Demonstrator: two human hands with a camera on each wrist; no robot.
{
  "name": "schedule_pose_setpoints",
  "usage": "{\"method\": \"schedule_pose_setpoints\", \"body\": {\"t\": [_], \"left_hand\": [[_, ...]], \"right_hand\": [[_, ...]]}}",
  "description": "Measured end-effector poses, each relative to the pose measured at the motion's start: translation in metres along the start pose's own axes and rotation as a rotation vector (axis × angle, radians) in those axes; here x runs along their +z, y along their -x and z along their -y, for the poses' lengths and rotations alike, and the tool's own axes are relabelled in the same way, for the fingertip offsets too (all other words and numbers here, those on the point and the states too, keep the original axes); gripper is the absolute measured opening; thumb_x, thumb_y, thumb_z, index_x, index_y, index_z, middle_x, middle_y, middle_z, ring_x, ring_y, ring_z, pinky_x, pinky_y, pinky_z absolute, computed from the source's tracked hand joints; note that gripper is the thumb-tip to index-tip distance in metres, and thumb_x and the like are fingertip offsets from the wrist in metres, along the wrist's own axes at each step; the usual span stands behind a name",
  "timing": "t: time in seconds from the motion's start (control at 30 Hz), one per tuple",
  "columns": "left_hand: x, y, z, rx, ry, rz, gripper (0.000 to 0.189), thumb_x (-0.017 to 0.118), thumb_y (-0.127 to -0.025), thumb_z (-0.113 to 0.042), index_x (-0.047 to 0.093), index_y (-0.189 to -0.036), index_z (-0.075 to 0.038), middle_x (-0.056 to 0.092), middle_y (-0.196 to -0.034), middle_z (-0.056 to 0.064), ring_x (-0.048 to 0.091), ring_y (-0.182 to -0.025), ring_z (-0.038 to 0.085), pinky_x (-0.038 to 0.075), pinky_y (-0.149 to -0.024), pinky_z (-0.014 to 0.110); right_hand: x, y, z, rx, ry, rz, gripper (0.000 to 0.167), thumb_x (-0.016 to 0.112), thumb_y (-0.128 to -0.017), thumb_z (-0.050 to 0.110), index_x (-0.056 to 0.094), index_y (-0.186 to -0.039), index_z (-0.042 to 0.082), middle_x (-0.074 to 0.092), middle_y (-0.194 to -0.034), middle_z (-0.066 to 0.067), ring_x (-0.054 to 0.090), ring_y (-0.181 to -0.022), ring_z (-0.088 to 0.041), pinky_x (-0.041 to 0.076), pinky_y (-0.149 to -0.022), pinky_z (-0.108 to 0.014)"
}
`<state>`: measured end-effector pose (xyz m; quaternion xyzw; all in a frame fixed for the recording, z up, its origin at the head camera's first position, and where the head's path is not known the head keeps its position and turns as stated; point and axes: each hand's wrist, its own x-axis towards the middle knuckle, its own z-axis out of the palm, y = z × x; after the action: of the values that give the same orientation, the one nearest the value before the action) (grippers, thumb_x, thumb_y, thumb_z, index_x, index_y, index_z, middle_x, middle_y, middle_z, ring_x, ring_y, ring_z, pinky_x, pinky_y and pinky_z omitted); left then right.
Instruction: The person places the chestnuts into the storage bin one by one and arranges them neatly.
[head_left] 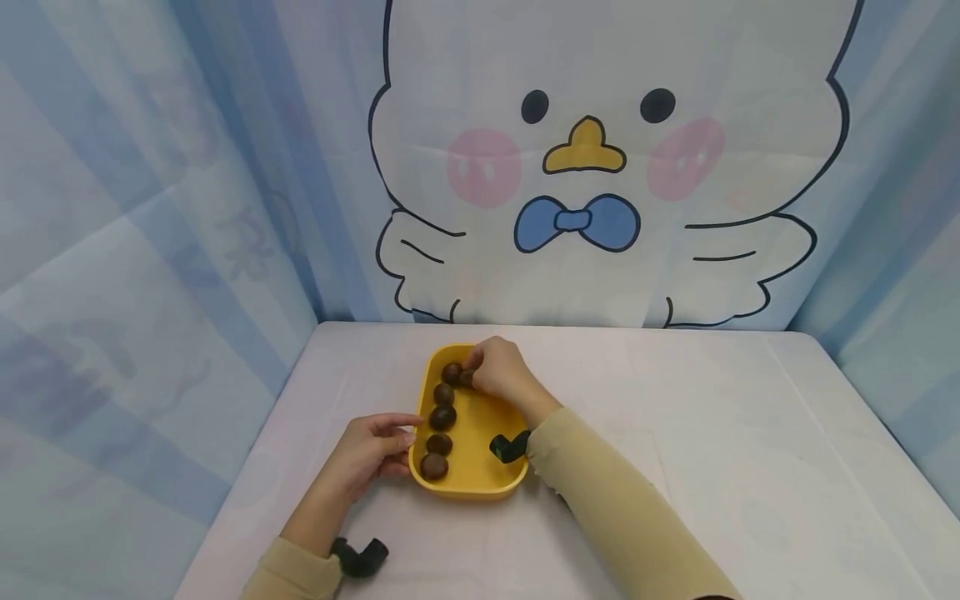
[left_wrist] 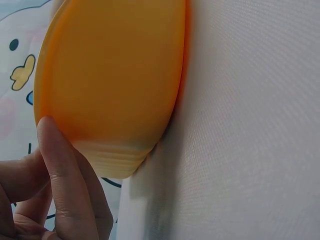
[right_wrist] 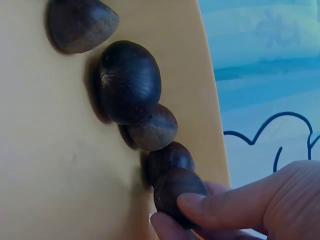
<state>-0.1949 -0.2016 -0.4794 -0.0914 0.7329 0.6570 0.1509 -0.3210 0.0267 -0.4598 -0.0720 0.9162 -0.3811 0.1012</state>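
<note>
Several brown chestnuts (head_left: pixel 442 417) lie in a rough line along the left side of a yellow tray (head_left: pixel 480 482). My right hand (head_left: pixel 501 367) reaches over the tray's far end and pinches one chestnut (right_wrist: pixel 175 192) between thumb and fingers. That chestnut touches or nearly touches its neighbour (right_wrist: pixel 171 156) at the end of the line. At the tray's left rim, my left hand (head_left: pixel 375 450) rests its extended fingers against the edge. A fingertip presses the outer wall near the rim in the left wrist view, where the tray's inside is hidden.
The tray stands on a white-covered table (head_left: pixel 712 433). Behind it hangs a curtain (head_left: pixel 585 275) with a cartoon bird, and more curtain closes both sides. Dark wrist pieces (head_left: pixel 360 557) show at both cuffs; the right one hangs over the tray.
</note>
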Motion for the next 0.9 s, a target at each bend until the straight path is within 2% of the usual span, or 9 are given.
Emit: {"method": "schedule_pose_setpoints", "body": {"t": [0.13, 0.37, 0.63, 0.9], "left_hand": [[0.0006, -0.0013, 0.0010, -0.007, 0.004, -0.008, 0.035, 0.070, -0.100, -0.004, 0.074, -0.135, -0.003, 0.071, -0.090, 0.007, 0.068, -0.068, 0.017, 0.064, -0.062, 0.025], [0.0008, -0.0021, 0.0003, -0.014, 0.007, -0.012, 0.035, 0.070, -0.100, -0.004, 0.074, -0.135, -0.004, 0.072, -0.091, 0.007, 0.068, -0.068, 0.017, 0.064, -0.063, 0.025], [-0.0003, -0.0007, -0.0002, -0.004, 0.006, 0.009, 0.038, 0.071, -0.100, -0.006, 0.072, -0.138, -0.003, 0.072, -0.090, 0.006, 0.067, -0.067, 0.016, 0.064, -0.062, 0.025], [-0.0014, -0.0011, 0.0008, -0.002, 0.014, 0.017, 0.039, 0.071, -0.101, -0.006, 0.070, -0.140, -0.001, 0.072, -0.090, 0.006, 0.068, -0.067, 0.015, 0.064, -0.062, 0.025]], "right_hand": [[0.0022, 0.0001, -0.0005, 0.009, 0.015, -0.023, 0.017, 0.075, -0.088, 0.000, 0.082, -0.097, 0.013, 0.075, -0.102, -0.006, 0.067, -0.093, -0.023, 0.065, -0.081, -0.036], [0.0036, 0.0004, -0.0010, 0.004, 0.048, -0.041, 0.021, 0.073, -0.089, 0.001, 0.083, -0.105, 0.009, 0.077, -0.107, -0.008, 0.068, -0.097, -0.024, 0.066, -0.088, -0.037], [0.0002, -0.0014, -0.0021, 0.039, -0.070, -0.005, 0.032, 0.067, -0.089, -0.005, 0.081, -0.114, 0.010, 0.076, -0.114, -0.009, 0.068, -0.102, -0.026, 0.064, -0.097, -0.041], [-0.0046, -0.0011, -0.0005, 0.032, -0.120, 0.021, 0.032, 0.067, -0.093, -0.005, 0.081, -0.116, 0.011, 0.077, -0.121, -0.010, 0.070, -0.110, -0.026, 0.062, -0.103, -0.043]]}}
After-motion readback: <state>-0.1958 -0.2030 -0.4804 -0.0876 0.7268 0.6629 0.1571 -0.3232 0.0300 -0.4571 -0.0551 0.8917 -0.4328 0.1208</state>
